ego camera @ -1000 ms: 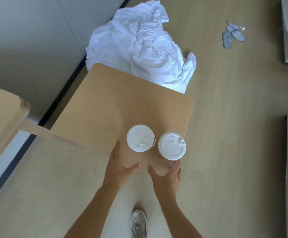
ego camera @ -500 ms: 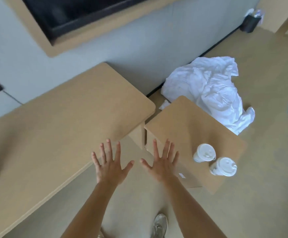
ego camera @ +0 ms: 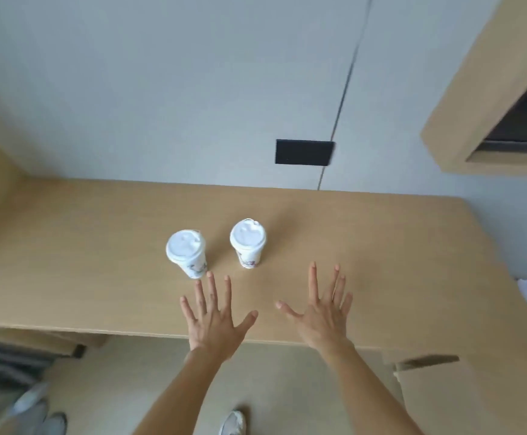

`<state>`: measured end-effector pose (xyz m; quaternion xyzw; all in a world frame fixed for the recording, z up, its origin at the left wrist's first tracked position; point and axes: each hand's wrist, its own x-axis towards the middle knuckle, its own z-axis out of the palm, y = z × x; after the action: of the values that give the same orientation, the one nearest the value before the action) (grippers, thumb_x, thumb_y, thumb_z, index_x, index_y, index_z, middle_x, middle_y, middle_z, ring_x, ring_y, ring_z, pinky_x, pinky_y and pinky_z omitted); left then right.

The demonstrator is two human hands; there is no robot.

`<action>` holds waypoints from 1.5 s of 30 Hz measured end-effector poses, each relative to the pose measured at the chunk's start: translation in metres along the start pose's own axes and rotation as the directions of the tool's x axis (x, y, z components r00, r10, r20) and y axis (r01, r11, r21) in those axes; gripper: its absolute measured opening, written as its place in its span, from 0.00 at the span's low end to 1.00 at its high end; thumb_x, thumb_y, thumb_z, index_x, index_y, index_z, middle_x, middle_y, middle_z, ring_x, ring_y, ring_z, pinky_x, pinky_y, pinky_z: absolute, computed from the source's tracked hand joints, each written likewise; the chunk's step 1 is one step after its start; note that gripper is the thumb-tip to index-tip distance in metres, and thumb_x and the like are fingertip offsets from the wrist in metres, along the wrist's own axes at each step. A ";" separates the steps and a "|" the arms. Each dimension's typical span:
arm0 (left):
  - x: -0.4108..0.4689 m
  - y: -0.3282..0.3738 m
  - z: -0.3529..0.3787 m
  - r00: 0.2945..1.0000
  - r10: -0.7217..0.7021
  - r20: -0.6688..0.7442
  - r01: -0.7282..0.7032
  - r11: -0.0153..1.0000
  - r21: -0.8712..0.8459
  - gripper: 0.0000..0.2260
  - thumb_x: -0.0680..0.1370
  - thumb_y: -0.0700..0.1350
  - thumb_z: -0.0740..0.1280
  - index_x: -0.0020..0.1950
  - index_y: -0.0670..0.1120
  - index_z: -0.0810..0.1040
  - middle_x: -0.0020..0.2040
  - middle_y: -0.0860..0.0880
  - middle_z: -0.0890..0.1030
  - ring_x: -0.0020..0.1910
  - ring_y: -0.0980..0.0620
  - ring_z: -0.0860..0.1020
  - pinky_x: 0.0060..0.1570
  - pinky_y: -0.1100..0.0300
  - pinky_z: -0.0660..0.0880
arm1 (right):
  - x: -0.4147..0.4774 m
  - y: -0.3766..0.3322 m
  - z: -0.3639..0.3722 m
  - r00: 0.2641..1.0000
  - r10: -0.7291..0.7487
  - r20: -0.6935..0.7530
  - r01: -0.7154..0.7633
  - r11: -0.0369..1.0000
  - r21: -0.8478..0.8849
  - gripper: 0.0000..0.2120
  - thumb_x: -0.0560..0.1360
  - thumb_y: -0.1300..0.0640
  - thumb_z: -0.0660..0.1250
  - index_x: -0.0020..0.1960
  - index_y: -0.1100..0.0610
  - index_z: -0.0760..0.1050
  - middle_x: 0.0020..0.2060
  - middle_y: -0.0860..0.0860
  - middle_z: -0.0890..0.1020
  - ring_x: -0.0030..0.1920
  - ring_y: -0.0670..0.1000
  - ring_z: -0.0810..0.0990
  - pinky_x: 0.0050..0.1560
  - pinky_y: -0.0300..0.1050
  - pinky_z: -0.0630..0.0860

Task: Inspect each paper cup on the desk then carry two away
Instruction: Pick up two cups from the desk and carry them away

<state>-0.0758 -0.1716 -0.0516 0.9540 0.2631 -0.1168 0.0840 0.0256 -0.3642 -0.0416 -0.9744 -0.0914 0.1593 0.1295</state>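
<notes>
Two tapered paper cups, the left cup (ego camera: 186, 253) and the right cup (ego camera: 248, 243), with round white plastic lids, stand upright side by side on the smooth wooden desk (ego camera: 381, 246), which the view has swung to from the small table, while the left hand (ego camera: 215, 318) and right hand (ego camera: 321, 315) hover near, flat, fingers spread, holding nothing.
</notes>
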 end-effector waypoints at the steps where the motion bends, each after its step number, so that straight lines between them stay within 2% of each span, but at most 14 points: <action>1: 0.004 -0.018 0.003 0.999 -0.047 0.014 0.048 0.999 -0.014 0.47 0.73 0.78 0.41 0.81 0.53 0.30 0.81 0.46 0.28 0.82 0.41 0.32 0.77 0.33 0.35 | 0.005 -0.019 0.007 1.000 -0.021 -0.013 0.021 0.999 0.031 0.57 0.68 0.16 0.52 0.75 0.40 0.18 0.80 0.61 0.27 0.83 0.62 0.31 0.80 0.65 0.40; 6: 0.046 -0.085 0.013 0.962 -0.271 0.029 0.270 0.932 -0.241 0.56 0.66 0.82 0.41 0.83 0.47 0.32 0.84 0.46 0.33 0.83 0.41 0.34 0.78 0.34 0.37 | 0.040 -0.097 0.053 0.996 -0.031 -0.087 0.053 0.961 0.271 0.65 0.64 0.19 0.62 0.84 0.48 0.31 0.84 0.64 0.39 0.84 0.60 0.38 0.82 0.62 0.46; 8: 0.069 -0.097 0.015 0.952 -0.306 0.012 0.282 0.859 -0.427 0.58 0.68 0.81 0.54 0.84 0.45 0.36 0.85 0.47 0.38 0.84 0.42 0.38 0.80 0.37 0.41 | 0.054 -0.116 0.066 0.995 0.018 -0.098 0.031 0.880 0.475 0.67 0.66 0.25 0.72 0.85 0.51 0.33 0.85 0.60 0.40 0.85 0.56 0.39 0.83 0.57 0.45; 10: 0.092 -0.103 0.015 0.962 -0.268 -0.054 0.171 0.743 -0.647 0.57 0.69 0.72 0.71 0.84 0.46 0.43 0.86 0.48 0.47 0.84 0.45 0.45 0.81 0.42 0.50 | 0.069 -0.128 0.076 0.989 0.082 -0.122 0.016 0.763 0.647 0.66 0.67 0.35 0.80 0.85 0.52 0.37 0.86 0.54 0.43 0.85 0.50 0.41 0.84 0.50 0.46; 12: 0.108 -0.106 0.011 0.974 -0.204 -0.101 0.048 0.619 -0.784 0.52 0.68 0.61 0.80 0.83 0.52 0.53 0.82 0.52 0.60 0.82 0.52 0.58 0.76 0.51 0.64 | 0.081 -0.139 0.077 0.971 0.161 -0.177 0.023 0.673 0.739 0.62 0.66 0.43 0.84 0.85 0.51 0.48 0.85 0.50 0.56 0.84 0.48 0.54 0.81 0.46 0.55; 15: 0.125 -0.103 0.008 0.964 -0.237 -0.123 0.033 0.562 -0.826 0.40 0.68 0.54 0.82 0.75 0.56 0.67 0.66 0.59 0.75 0.66 0.57 0.74 0.60 0.59 0.72 | 0.099 -0.154 0.078 0.924 0.275 -0.266 0.061 0.580 0.812 0.44 0.64 0.51 0.87 0.74 0.45 0.68 0.67 0.43 0.79 0.66 0.44 0.77 0.67 0.42 0.72; 19: 0.139 -0.090 0.004 0.966 -0.248 -0.076 0.054 0.478 -0.877 0.34 0.69 0.54 0.82 0.70 0.56 0.70 0.62 0.60 0.81 0.58 0.61 0.81 0.56 0.59 0.77 | 0.110 -0.163 0.073 0.917 0.321 -0.239 0.050 0.501 0.864 0.33 0.64 0.55 0.86 0.63 0.44 0.74 0.54 0.38 0.83 0.53 0.32 0.81 0.53 0.29 0.73; 23: 0.148 -0.062 -0.007 0.982 -0.173 -0.073 0.018 0.473 -0.881 0.34 0.69 0.53 0.82 0.71 0.54 0.70 0.61 0.60 0.82 0.58 0.60 0.82 0.55 0.62 0.76 | 0.112 -0.147 0.055 0.899 0.368 -0.236 0.054 0.441 0.896 0.33 0.64 0.54 0.86 0.65 0.47 0.75 0.54 0.39 0.84 0.54 0.37 0.83 0.55 0.35 0.77; 28: 0.143 0.017 -0.025 0.996 0.011 -0.083 -0.079 0.465 -0.882 0.35 0.70 0.52 0.82 0.72 0.57 0.69 0.57 0.70 0.77 0.53 0.67 0.79 0.52 0.65 0.74 | 0.100 -0.083 0.015 0.831 0.477 -0.285 0.067 0.422 0.904 0.36 0.63 0.53 0.87 0.66 0.45 0.74 0.55 0.38 0.83 0.55 0.38 0.83 0.58 0.43 0.80; 33: 0.116 0.131 -0.031 0.961 0.240 -0.137 -0.227 0.401 -0.888 0.33 0.70 0.47 0.82 0.65 0.64 0.67 0.58 0.68 0.74 0.53 0.69 0.78 0.48 0.77 0.73 | 0.071 0.017 -0.028 0.729 0.619 -0.291 0.068 0.357 0.932 0.37 0.59 0.46 0.86 0.64 0.39 0.74 0.55 0.40 0.85 0.57 0.45 0.85 0.60 0.54 0.82; 36: 0.088 0.199 -0.024 0.919 0.367 -0.147 -0.292 0.380 -0.877 0.32 0.70 0.47 0.82 0.66 0.65 0.69 0.61 0.64 0.77 0.55 0.72 0.78 0.51 0.75 0.74 | 0.045 0.083 -0.051 0.642 0.703 -0.305 0.061 0.350 0.935 0.36 0.57 0.45 0.83 0.62 0.35 0.73 0.54 0.39 0.85 0.57 0.44 0.84 0.60 0.53 0.82; 40: 0.031 0.299 -0.001 0.844 0.519 -0.136 -0.362 0.364 -0.858 0.32 0.70 0.47 0.82 0.67 0.63 0.70 0.61 0.63 0.79 0.55 0.69 0.80 0.50 0.76 0.75 | -0.003 0.190 -0.074 0.503 0.806 -0.312 0.041 0.338 0.940 0.35 0.61 0.54 0.86 0.58 0.34 0.71 0.54 0.40 0.84 0.55 0.41 0.83 0.58 0.45 0.81; 43: -0.012 0.366 0.024 0.779 0.618 -0.108 -0.398 0.353 -0.847 0.33 0.69 0.45 0.82 0.70 0.58 0.72 0.63 0.61 0.80 0.59 0.63 0.81 0.54 0.73 0.75 | -0.043 0.262 -0.080 0.417 0.857 -0.303 0.019 0.325 0.945 0.35 0.63 0.55 0.86 0.61 0.38 0.71 0.54 0.37 0.82 0.53 0.37 0.81 0.54 0.39 0.76; 45: -0.043 0.409 0.042 0.739 0.670 -0.066 -0.398 0.355 -0.846 0.35 0.69 0.45 0.82 0.72 0.56 0.72 0.64 0.61 0.80 0.58 0.64 0.80 0.55 0.68 0.76 | -0.069 0.308 -0.080 0.336 0.892 -0.303 -0.011 0.325 0.946 0.36 0.63 0.55 0.86 0.63 0.41 0.71 0.54 0.35 0.80 0.53 0.40 0.80 0.56 0.38 0.73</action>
<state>0.0945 -0.5480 -0.0399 0.8034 -0.0599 -0.0859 0.5862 0.0301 -0.6903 -0.0351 -0.6940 0.4043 -0.2612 0.5355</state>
